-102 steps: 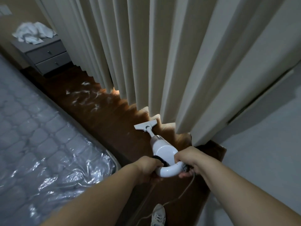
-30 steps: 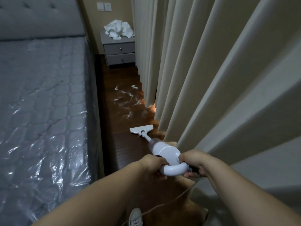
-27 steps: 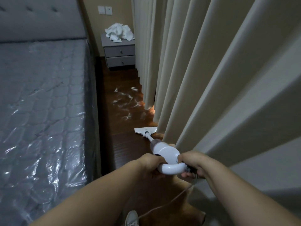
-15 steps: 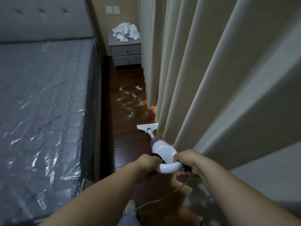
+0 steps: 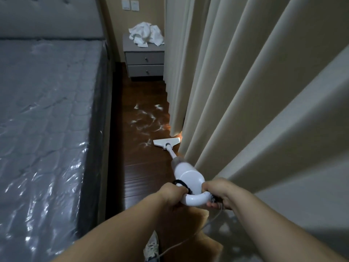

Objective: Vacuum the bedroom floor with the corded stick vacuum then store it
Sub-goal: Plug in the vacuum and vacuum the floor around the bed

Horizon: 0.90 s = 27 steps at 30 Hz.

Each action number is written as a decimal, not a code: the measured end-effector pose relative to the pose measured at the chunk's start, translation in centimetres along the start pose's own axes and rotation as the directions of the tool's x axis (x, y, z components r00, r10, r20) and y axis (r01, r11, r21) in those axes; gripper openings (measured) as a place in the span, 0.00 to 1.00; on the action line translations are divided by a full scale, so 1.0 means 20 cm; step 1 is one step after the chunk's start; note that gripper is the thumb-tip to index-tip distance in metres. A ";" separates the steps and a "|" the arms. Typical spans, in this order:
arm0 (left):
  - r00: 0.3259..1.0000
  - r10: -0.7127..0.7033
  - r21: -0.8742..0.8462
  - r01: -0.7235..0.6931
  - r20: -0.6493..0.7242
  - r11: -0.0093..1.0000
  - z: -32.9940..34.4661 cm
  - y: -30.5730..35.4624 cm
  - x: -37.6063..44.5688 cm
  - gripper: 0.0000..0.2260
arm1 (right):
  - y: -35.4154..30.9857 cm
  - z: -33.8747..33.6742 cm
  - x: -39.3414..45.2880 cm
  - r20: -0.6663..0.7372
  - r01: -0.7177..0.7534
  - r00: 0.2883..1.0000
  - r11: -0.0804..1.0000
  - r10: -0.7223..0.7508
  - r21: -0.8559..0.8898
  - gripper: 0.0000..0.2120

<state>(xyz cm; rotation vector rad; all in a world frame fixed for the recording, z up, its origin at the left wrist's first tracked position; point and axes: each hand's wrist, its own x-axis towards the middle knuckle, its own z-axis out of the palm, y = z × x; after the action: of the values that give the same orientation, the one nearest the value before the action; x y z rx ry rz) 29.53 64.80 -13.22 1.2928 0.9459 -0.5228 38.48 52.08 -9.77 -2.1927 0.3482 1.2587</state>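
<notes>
Dim room, narrow aisle of dark wood floor (image 5: 145, 167) between bed and curtain. Mattress (image 5: 47, 129) at left, quilted grey, wrapped in glossy plastic film that catches highlights. Padded headboard (image 5: 51, 16) stands behind it against the far wall. Beige wall (image 5: 117, 25) carries two white switch plates (image 5: 130, 5). Grey nightstand (image 5: 144, 57) at the aisle's far end — two drawers, one small knob each; crumpled white cloth (image 5: 146, 35) lies on top. Cream pleated curtain (image 5: 236, 82) hangs to the floor along the right side. Pale streaks (image 5: 147, 118) show on the boards near the curtain hem, with a warm glow at its foot.
</notes>
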 end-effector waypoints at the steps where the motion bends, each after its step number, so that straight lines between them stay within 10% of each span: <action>1: 1.000 0.005 -0.005 -0.005 0.002 1.000 -0.03 0.05 0.03 0.08 | -0.05 0.00 0.03 0.002 0.005 1.000 1.000 -0.005 0.010 0.15; 16: 1.000 0.004 0.023 -0.005 0.022 1.000 -0.37 0.49 0.43 0.15 | -0.60 0.02 0.37 0.006 -0.030 1.000 0.994 0.029 0.108 0.14; 27: 0.999 -0.007 0.051 0.005 0.040 0.999 -0.26 0.36 0.28 0.15 | -0.39 0.04 0.30 -0.017 -0.031 0.999 0.996 0.032 0.079 0.15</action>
<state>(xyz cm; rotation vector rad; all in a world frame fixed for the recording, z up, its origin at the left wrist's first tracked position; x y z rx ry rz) 36.79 72.40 -13.64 1.3209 0.9083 -0.5786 44.94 59.03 -12.49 -2.1412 0.4342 1.2213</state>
